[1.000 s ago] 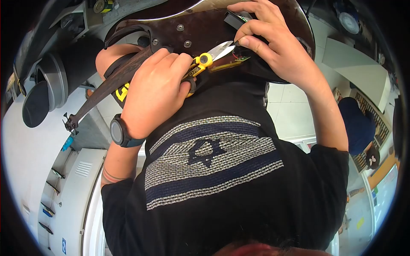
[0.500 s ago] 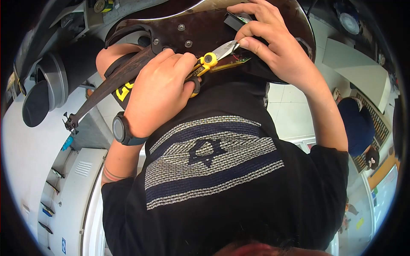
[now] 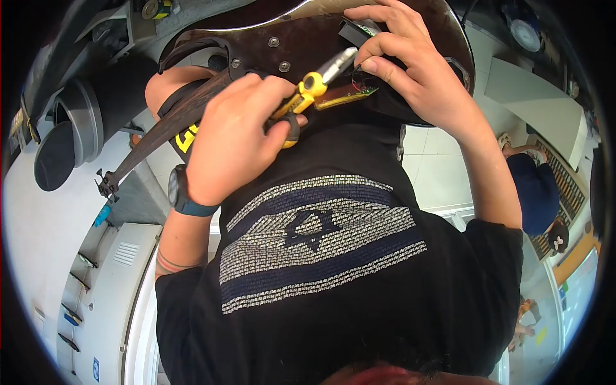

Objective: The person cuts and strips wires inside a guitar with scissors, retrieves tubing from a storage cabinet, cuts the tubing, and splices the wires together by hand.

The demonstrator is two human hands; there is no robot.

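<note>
My left hand [image 3: 240, 131], with a watch [image 3: 186, 192] on its wrist, is closed around yellow-handled scissors [image 3: 310, 86]. Their blurred metal blades point up and right, close to my right fingertips. My right hand [image 3: 407, 67] pinches a thin dark wire [image 3: 355, 67] between thumb and finger. Thin wires, one red, run down to a small green circuit board [image 3: 366, 90]. Beside my right fingers sits a black box-like part [image 3: 355, 31] with green lettering. An electric guitar [image 3: 314, 38], dark brown and glossy, lies across my lap; its neck [image 3: 163, 119] extends down to the left.
Screws show on the guitar's back near the neck joint. At the left stand a grey and black rounded object [image 3: 80, 122] and a white cabinet [image 3: 131, 256]. A person in dark blue [image 3: 539, 192] is at the right, beside a rack of small parts [image 3: 571, 192].
The scissors have tilted more upright, and their blades have come off the wire at my right fingertips. My left hand has shifted slightly left; my right hand stays nearly still.
</note>
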